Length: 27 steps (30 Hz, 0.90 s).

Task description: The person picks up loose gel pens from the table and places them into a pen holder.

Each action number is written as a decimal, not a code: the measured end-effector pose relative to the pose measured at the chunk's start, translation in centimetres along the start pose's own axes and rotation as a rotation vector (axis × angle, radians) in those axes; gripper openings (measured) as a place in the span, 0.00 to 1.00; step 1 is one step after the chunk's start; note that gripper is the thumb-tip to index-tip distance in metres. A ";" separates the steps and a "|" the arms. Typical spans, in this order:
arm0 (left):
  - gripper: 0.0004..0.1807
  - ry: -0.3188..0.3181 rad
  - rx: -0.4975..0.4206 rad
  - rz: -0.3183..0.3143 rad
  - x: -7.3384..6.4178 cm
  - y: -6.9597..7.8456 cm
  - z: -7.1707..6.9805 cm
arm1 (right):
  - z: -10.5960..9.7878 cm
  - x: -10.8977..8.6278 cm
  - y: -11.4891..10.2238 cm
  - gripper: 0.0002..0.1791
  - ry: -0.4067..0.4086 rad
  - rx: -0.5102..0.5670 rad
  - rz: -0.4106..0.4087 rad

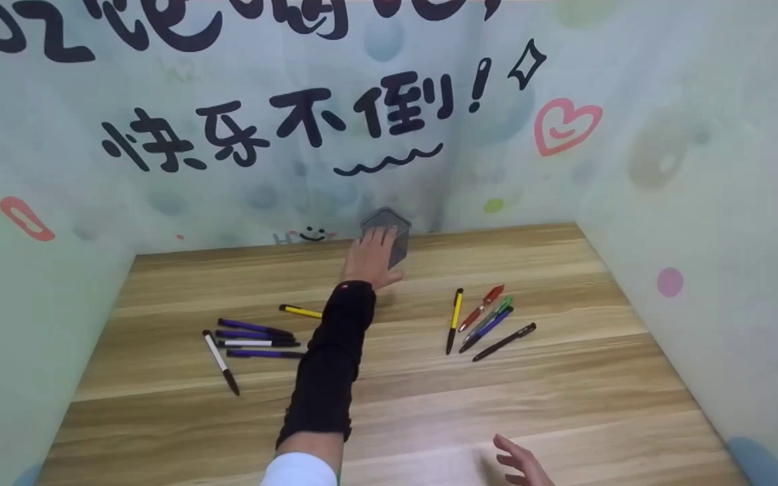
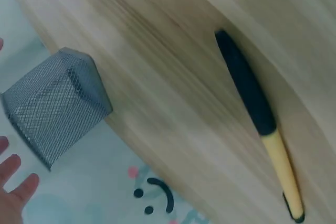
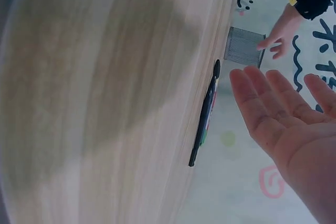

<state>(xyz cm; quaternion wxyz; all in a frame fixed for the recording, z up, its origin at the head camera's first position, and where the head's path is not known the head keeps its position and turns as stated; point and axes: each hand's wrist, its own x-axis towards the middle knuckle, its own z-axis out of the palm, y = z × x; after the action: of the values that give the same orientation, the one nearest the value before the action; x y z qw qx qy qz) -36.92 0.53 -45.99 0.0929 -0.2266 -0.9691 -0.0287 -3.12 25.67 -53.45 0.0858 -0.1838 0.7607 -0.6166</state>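
Observation:
A grey mesh pen holder (image 1: 400, 248) with angled sides stands at the back of the wooden table, against the wall. My left hand (image 1: 370, 260) reaches out to it, fingers extended over its near side in the head view. In the left wrist view those fingertips show beside the holder's top end; whether they touch it I cannot tell. Low in the head view, my right hand (image 1: 524, 462) is held above the front of the table with nothing in it. The right wrist view shows its palm and loosely extended fingers (image 3: 257, 100).
Right of centre lie a yellow pen (image 1: 455, 320), a red pen (image 1: 482, 309), a green-topped pen, a blue pen and a black pen (image 1: 505, 341). Blue and white pens (image 1: 220, 361) lie at left; my sleeve partly hides another yellow pen (image 1: 301, 311). Printed cloth walls enclose the table.

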 end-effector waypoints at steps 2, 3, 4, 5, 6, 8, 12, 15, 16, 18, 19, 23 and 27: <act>0.45 -0.034 0.000 -0.034 0.0 0.0 0.2 | -0.5 0.0 0.6 0.27 -0.045 0.067 0.000; 0.43 -0.044 0.007 -0.045 0.0 -0.1 0.3 | -0.6 0.0 0.9 0.28 -0.064 0.100 -0.019; 0.39 -0.044 0.015 -0.050 0.0 -0.1 0.3 | -0.6 0.0 1.1 0.30 -0.078 0.136 -0.045; 0.35 -0.042 0.029 -0.053 0.0 -0.1 0.3 | -0.6 0.0 1.2 0.33 -0.084 0.164 -0.077; 0.31 -0.035 0.049 -0.054 0.1 -0.1 0.2 | -0.4 0.0 1.4 0.36 -0.087 0.189 -0.114; 0.23 -0.011 0.084 -0.054 0.1 -0.2 0.1 | 0.1 0.0 1.5 0.43 -0.076 0.222 -0.180; 0.16 0.001 0.119 -0.058 0.2 -0.5 -0.2 | 1.0 0.0 1.6 0.46 -0.015 0.201 -0.215; 0.13 -0.018 0.087 -0.071 0.2 -0.8 -0.3 | 1.2 -0.1 1.7 0.44 -0.027 0.257 -0.189; 0.12 -0.023 0.074 -0.072 0.2 -0.9 -0.4 | 1.1 -0.1 1.7 0.43 -0.044 0.296 -0.171; 0.12 -0.028 0.050 -0.070 0.2 -1.0 -0.6 | 1.0 0.0 1.7 0.42 -0.074 0.332 -0.169; 0.11 -0.029 0.041 -0.067 0.2 -1.0 -0.7 | 1.0 0.1 1.7 0.42 -0.082 0.322 -0.185; 0.11 -0.047 0.032 -0.032 -0.3 -0.8 -1.3 | 0.7 0.4 1.8 0.42 -0.124 0.352 -0.217; 0.11 -0.078 0.047 0.033 -1.6 -0.1 -1.7 | 0.4 0.4 2.6 0.38 -0.163 0.512 -0.121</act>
<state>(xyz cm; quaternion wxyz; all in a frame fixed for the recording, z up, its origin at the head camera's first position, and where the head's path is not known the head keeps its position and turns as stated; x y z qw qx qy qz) -35.29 -0.45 -44.62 0.0606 -0.2413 -0.9685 0.0047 -3.75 25.57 -56.01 0.1533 -0.2502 0.5583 -0.7760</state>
